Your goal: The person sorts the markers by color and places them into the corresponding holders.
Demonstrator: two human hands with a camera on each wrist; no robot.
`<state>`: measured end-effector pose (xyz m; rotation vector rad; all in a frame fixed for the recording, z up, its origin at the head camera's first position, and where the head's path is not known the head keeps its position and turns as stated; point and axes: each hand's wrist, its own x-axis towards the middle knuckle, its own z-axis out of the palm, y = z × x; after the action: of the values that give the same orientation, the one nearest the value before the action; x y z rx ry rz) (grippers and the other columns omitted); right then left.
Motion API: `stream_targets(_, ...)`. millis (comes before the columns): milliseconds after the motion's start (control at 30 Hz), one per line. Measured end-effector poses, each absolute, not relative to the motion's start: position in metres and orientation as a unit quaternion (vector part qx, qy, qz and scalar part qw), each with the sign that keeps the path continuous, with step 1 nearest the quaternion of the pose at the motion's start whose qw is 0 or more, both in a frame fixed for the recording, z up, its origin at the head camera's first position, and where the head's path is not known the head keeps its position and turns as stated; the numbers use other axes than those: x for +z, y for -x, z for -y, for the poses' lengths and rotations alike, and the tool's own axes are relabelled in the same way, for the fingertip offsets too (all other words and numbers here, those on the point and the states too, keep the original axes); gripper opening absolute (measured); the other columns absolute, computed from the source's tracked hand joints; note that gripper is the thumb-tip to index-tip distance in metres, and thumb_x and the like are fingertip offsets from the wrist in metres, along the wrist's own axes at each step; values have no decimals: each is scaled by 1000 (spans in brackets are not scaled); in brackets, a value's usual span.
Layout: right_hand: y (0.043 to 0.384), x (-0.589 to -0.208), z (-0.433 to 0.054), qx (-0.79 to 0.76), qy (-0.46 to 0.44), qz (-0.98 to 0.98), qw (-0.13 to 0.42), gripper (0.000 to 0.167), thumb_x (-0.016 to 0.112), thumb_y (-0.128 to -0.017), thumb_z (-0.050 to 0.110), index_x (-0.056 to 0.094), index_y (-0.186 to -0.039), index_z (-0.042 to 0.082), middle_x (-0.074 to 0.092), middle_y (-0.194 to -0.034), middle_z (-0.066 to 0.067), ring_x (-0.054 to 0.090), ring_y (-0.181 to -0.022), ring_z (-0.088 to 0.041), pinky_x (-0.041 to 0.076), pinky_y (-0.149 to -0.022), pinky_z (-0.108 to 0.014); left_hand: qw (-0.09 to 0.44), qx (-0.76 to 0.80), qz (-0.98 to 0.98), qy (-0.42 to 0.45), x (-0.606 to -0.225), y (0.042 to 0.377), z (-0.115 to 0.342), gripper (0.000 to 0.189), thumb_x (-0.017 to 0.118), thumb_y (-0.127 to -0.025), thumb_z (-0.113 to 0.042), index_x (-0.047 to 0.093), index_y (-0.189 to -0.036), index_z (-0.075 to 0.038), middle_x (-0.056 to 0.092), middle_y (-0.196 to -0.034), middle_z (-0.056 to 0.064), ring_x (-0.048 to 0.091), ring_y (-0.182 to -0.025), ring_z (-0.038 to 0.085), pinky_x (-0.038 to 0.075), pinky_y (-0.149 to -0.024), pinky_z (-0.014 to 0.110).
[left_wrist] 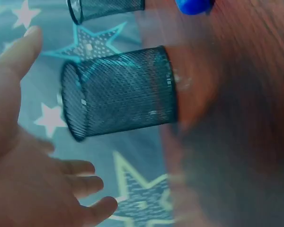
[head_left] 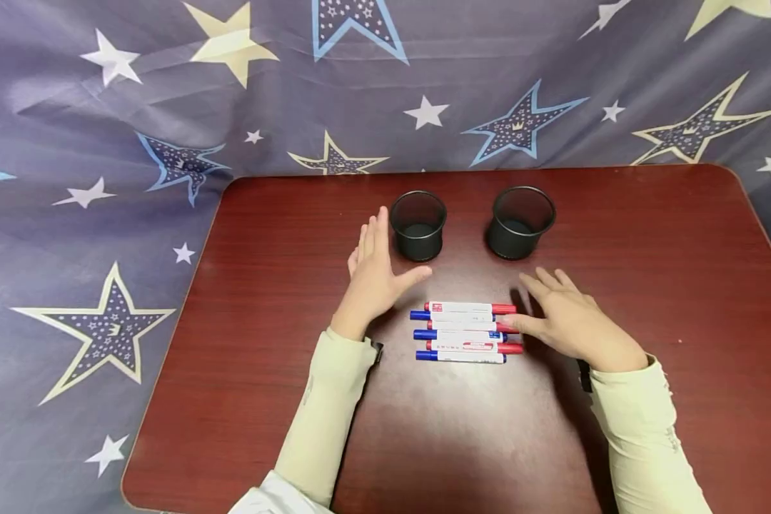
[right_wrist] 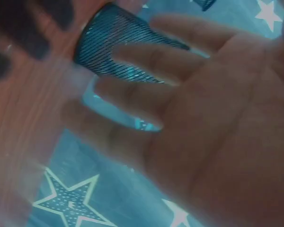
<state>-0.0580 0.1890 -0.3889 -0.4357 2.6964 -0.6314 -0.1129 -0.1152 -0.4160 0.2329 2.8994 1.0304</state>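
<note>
Several whiteboard markers [head_left: 460, 336], with red and blue caps alternating, lie side by side in a stack-like row on the table. Left of them, my left hand [head_left: 374, 285] has straight fingers and a spread thumb, holding nothing. Its fingertips are beside the left black mesh pen cup [head_left: 419, 248], which also fills the middle of the left wrist view [left_wrist: 123, 92]. My right hand [head_left: 565, 321] hovers at the markers' right ends with loosely extended fingers. Its thumb overlaps a red cap; contact cannot be told. The right mesh pen cup [head_left: 512, 241] stands beyond that hand, partly hidden by fingers in the right wrist view.
The dark red wooden table [head_left: 263, 285] has rounded corners at its back edge. A grey-blue cloth [head_left: 186, 93] printed with stars hangs behind it and along its left side. Both pen cups stand upright near the back, a gap between them.
</note>
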Motion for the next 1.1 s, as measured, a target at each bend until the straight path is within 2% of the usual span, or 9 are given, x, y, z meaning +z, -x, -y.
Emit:
stream_targets(67,60,-394,-194,-225,176,-947,150,62,71,-94,40,57,-136,-4,54,-134,-32,46,-127,-51,37,-99,-68,33,378,-924,-56,-423,124,116,122,80,-81,-54,-5,-163,-22,6,-168,9,4,-153,28,12,-115,63)
stream_targets(133,64,-400,-196,-231,193,-945,128,41,72,-94,26,66,-123,-2,63,-118,-24,57,-114,-43,44,-95,-61,37,412,-909,-49,-427,134,117,123,83,-80,-51,-4,-163,-21,9,-168,6,10,-152,28,12,-115,63)
stream_targets(200,69,-405,-196,-234,206,-944,110,27,73,-92,16,70,-114,0,66,-107,-18,61,-104,-38,47,-90,-57,43,433,-899,-48,-430,143,117,123,84,-79,-50,-1,-163,-20,13,-168,6,16,-151,28,13,-116,61)
stream_targets(267,75,-410,-194,-236,218,-941,104,21,73,-90,9,71,-109,1,66,-104,-16,62,-101,-36,48,-88,-55,51,453,-889,-47,-433,149,117,121,85,-78,-49,2,-163,-22,18,-166,6,22,-149,27,15,-115,60)
stream_targets(367,79,-414,-189,-235,229,-938,108,18,72,-87,3,73,-105,2,65,-101,-14,62,-95,-34,49,-85,-52,65,501,-861,-53,-437,156,117,116,86,-79,-42,8,-161,-23,30,-160,7,34,-142,26,24,-114,55)
stream_targets(500,79,-419,-183,-230,226,-939,114,15,73,-82,0,73,-97,5,63,-95,-10,60,-88,-32,49,-80,-50,83,562,-820,-74,-445,162,117,107,87,-80,-30,15,-158,-22,38,-152,6,42,-133,22,33,-110,48)
stream_targets(767,75,-423,-176,-200,213,-951,99,17,76,-78,2,70,-93,6,62,-93,-12,56,-96,-42,47,-83,-53,70,578,-809,-81,-449,169,113,105,89,-78,-23,18,-156,-21,39,-151,6,42,-132,20,33,-110,42)
stream_targets(1100,74,-429,-176,-189,208,-955,90,18,75,-79,2,69,-95,8,60,-92,-12,55,-94,-41,48,-79,-54,56,595,-798,-71,-460,174,106,97,88,-78,-18,27,-153,-15,45,-147,8,45,-131,21,34,-109,35)
